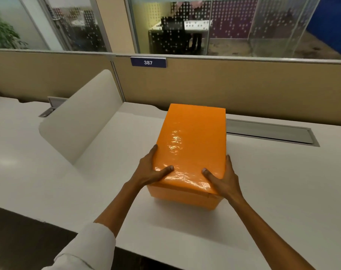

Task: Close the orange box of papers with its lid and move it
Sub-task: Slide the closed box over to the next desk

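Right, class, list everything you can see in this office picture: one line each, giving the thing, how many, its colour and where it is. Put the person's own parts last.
orange box: one, orange, on the desk at centre, closed by its lid
lid: one, glossy orange, seated on the box
desk: one, white, across the foreground
divider panel: one, cream, upright on the desk, left of the box
cable tray: one, grey, set into the desk behind and right of the box
number plate: one, blue, reads 387, on the beige partition
plant: one, green, far left behind glass
left hand: one, on the box's near-left corner, white sleeve
right hand: one, on the near-right corner
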